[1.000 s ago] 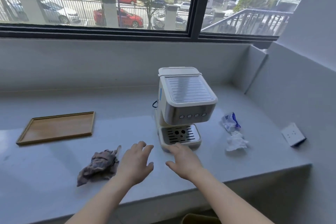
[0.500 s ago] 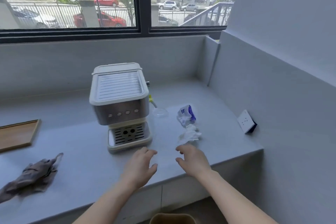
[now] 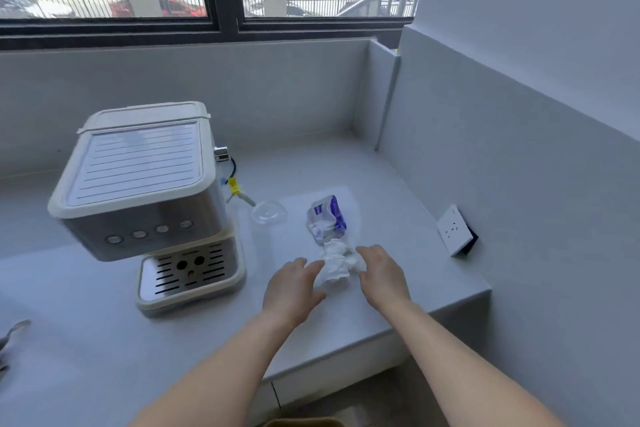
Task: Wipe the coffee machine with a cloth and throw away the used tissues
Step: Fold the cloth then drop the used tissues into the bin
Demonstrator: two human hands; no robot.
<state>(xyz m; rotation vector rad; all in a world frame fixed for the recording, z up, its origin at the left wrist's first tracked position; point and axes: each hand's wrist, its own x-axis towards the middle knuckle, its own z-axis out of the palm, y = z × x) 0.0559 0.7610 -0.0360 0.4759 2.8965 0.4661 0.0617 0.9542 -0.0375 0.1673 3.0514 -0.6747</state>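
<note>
A cream and steel coffee machine (image 3: 145, 191) stands on the grey counter (image 3: 86, 340) at the left. To its right lies a crumpled white tissue (image 3: 337, 262), and just behind it a blue and white tissue pack (image 3: 327, 218). My left hand (image 3: 292, 291) is open on the tissue's left side, fingertips at its edge. My right hand (image 3: 382, 276) is open on its right side, touching it. Only a grey corner of the cloth (image 3: 10, 336) shows at the far left edge.
A clear plastic lid (image 3: 268, 213) lies by the machine's steam wand. A white socket plate (image 3: 455, 234) leans on the right wall. The counter ends close behind my wrists. A brown bin rim (image 3: 301, 422) shows below. Walls close off the back and right.
My view has swung right, away from the cloth and tray. Both hands moved from the machine's drip tray over to the crumpled tissue and now flank it.
</note>
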